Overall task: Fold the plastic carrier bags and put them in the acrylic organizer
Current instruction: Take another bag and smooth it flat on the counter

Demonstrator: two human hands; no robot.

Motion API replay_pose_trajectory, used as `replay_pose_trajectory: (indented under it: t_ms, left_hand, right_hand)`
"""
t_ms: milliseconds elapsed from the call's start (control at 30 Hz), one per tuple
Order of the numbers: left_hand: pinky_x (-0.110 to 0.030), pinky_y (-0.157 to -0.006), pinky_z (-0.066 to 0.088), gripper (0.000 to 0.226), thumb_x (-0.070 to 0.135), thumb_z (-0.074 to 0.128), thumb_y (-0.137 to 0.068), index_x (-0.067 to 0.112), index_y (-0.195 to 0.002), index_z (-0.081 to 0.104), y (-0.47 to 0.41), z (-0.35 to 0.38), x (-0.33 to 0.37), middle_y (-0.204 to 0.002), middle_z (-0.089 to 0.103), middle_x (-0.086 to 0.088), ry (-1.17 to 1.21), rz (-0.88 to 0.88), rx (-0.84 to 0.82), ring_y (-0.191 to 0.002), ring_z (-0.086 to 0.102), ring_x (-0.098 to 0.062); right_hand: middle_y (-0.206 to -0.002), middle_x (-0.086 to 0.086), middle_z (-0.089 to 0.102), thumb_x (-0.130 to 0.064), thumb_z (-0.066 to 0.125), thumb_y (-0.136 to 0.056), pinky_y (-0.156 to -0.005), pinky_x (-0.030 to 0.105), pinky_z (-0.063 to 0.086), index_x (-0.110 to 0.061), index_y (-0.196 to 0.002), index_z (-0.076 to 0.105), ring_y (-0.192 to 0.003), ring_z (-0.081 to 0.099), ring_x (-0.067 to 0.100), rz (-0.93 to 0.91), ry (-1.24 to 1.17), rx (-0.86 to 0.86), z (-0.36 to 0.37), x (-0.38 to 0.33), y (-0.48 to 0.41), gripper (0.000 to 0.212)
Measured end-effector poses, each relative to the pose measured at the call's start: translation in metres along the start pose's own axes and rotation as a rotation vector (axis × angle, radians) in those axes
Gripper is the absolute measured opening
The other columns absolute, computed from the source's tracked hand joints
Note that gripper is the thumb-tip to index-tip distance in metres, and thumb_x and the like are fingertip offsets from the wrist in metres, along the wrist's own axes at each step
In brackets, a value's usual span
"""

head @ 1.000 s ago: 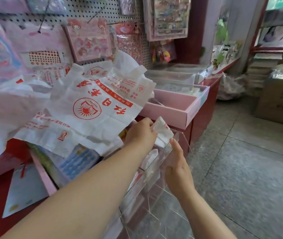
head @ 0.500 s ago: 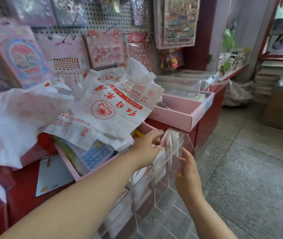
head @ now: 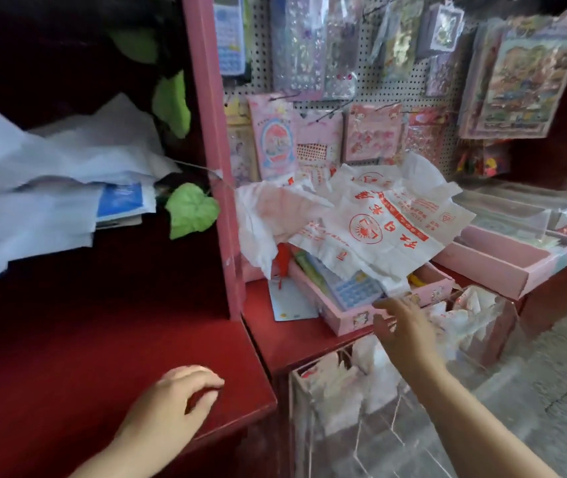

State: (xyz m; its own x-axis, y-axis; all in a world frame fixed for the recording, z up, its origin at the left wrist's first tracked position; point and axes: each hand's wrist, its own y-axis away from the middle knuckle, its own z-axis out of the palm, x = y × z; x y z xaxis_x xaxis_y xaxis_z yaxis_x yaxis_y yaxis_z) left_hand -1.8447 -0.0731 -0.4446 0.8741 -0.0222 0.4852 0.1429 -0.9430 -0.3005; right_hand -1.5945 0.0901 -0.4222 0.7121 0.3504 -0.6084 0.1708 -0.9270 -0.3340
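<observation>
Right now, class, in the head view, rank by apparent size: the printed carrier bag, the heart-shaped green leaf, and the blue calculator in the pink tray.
1. printed carrier bag, clearly largest.
2. green leaf and blue calculator look alike; the bag hides part of the calculator, so unranked.

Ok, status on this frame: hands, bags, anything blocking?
Both empty: left grip rests on red counter, right grip open at clear acrylic organizer. White red-printed plastic carrier bags piled unfolded. Nothing blocking.
</observation>
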Motion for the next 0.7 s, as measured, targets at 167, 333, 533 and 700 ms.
replay_pose_trajectory:
  t_ms: [167,333,533,700]
  left_hand:
    - [-0.023,-0.113,0.002,0.055,0.057,0.024,-0.093,0.036,-0.143,0.018,0.029,-0.016,-0.048,-0.153,0.009,0.016,-0.337,-0.264,-0.103,-0.139,0.001,0.001]
    - [-0.018,-0.104,-0.01,0.133,0.08,-0.041,-0.021,0.043,-0.142,0.0,0.028,-0.017,-0.053,-0.135,-0.013,0.028,-0.376,-0.278,-0.147,-0.122,-0.016,0.009]
    - [-0.023,-0.097,0.032,0.072,0.063,-0.004,-0.089,0.035,-0.116,0.056,0.026,-0.014,-0.068,-0.117,0.062,0.009,-0.35,-0.232,-0.142,-0.117,0.046,-0.006]
    - [-0.024,-0.096,0.02,0.057,0.056,0.005,-0.094,0.032,-0.107,0.056,0.027,-0.008,-0.074,-0.101,0.07,0.007,-0.394,-0.151,-0.119,-0.104,0.043,-0.009]
  right_hand:
    - [-0.133,0.009,0.049,-0.02,0.052,-0.091,-0.096,0.033,0.033,-0.012,-0.127,0.053,-0.123,0.041,0.026,-0.042,0.228,-0.03,0.027,-0.046,-0.035,0.036]
    - [-0.14,0.012,0.037,-0.017,0.049,-0.092,-0.1,0.036,0.031,-0.007,-0.135,0.038,-0.127,0.033,0.029,-0.025,0.355,-0.002,0.052,-0.061,-0.075,0.046]
    - [-0.127,0.013,0.048,-0.003,0.037,-0.091,-0.09,0.034,0.036,-0.003,-0.121,0.047,-0.115,0.043,0.029,-0.003,0.481,0.017,0.064,-0.053,-0.105,0.032]
    - [-0.121,0.013,0.053,0.0,0.035,-0.092,-0.087,0.033,0.036,0.0,-0.113,0.052,-0.111,0.047,0.029,-0.031,0.503,0.095,0.063,-0.047,-0.107,0.027]
